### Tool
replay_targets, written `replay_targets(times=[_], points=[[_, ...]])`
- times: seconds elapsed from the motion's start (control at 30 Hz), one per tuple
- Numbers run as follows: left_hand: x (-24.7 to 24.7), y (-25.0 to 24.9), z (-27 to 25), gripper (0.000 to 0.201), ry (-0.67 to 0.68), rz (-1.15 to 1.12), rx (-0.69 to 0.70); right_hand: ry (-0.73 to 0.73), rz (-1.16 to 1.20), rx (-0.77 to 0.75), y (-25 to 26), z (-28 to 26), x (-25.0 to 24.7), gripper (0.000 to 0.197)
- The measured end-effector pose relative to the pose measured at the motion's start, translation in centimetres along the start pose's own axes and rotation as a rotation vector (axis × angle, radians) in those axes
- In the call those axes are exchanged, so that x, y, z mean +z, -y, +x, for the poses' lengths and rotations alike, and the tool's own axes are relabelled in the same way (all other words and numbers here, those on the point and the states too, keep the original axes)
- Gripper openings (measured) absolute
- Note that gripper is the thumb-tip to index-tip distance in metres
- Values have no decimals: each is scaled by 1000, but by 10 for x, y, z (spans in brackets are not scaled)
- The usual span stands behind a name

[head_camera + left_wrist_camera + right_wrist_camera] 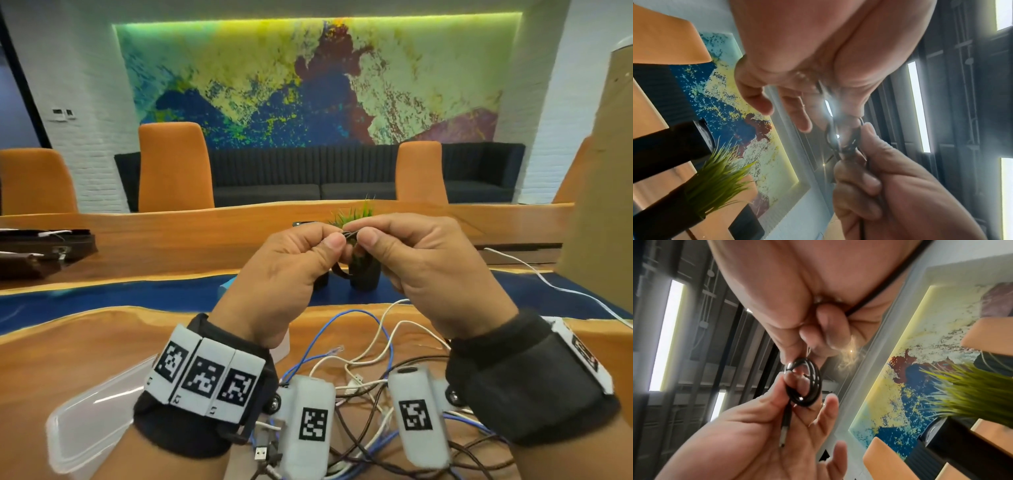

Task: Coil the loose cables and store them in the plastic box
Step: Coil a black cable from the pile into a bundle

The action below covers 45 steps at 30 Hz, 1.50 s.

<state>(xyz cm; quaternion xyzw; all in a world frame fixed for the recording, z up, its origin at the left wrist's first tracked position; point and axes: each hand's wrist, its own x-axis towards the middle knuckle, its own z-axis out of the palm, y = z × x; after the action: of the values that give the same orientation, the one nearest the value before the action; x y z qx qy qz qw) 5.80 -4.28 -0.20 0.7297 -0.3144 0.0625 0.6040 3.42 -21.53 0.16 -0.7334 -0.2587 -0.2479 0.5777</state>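
Note:
A thin black cable is wound into a small coil [805, 384], held up between both hands above the table. My left hand [329, 240] pinches the coil with thumb and forefinger, and the cable's plug end [784, 434] lies along that palm. My right hand [363, 233] pinches the top of the coil, and the black cable's tail [879, 285] runs across its palm. In the left wrist view the coil [833, 138] shows between the two hands in glare. A tangle of blue, white and brown loose cables [370, 342] lies on the table below my wrists. The translucent plastic box [92, 421] sits at lower left.
A small potted plant [363, 263] stands just behind my hands. A white cable [548, 284] trails off to the right, beside a cardboard sheet [603, 171]. Dark cases [44, 246] lie at the far left of the wooden table [171, 233]. Orange chairs stand beyond.

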Motion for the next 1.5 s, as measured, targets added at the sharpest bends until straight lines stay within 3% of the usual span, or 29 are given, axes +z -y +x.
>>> replay_targets(times=[0.1,0.23,0.33,0.47,0.63,0.87,1.07,1.13,1.27,1.4,1.5], points=[[7,3,0,27,-66,76,54,-64,-17,11,-1,0,3,17],[19,7,0,12,-245,287,189,-188,-185,2,-10,1,4,17],[16,4,0,9,-215,271,148,-222,-232,10,-11,1,3,18],[5,1,-1,11,-143,291,63,-212,-230,3,-10,1,5,21],[-11,4,1,11,-250,331,51,-49,-149,91,-7,1,-2,18],[-72,4,-2,15,-529,406,50,-71,-832,137,-21,4,-42,17],[-92,-1,-8,15,-746,532,87,-178,-994,260,-31,5,-57,16],[-95,-2,-8,17,-759,489,79,-191,-979,254,-32,5,-57,15],[-85,-1,-5,23,-627,276,-24,-176,-932,263,-27,4,-50,16],[-76,-4,-1,20,-538,-91,-134,-243,-775,285,-15,4,-54,17],[-75,-4,-2,16,-514,-199,-112,-125,-977,408,-17,4,-62,20]])
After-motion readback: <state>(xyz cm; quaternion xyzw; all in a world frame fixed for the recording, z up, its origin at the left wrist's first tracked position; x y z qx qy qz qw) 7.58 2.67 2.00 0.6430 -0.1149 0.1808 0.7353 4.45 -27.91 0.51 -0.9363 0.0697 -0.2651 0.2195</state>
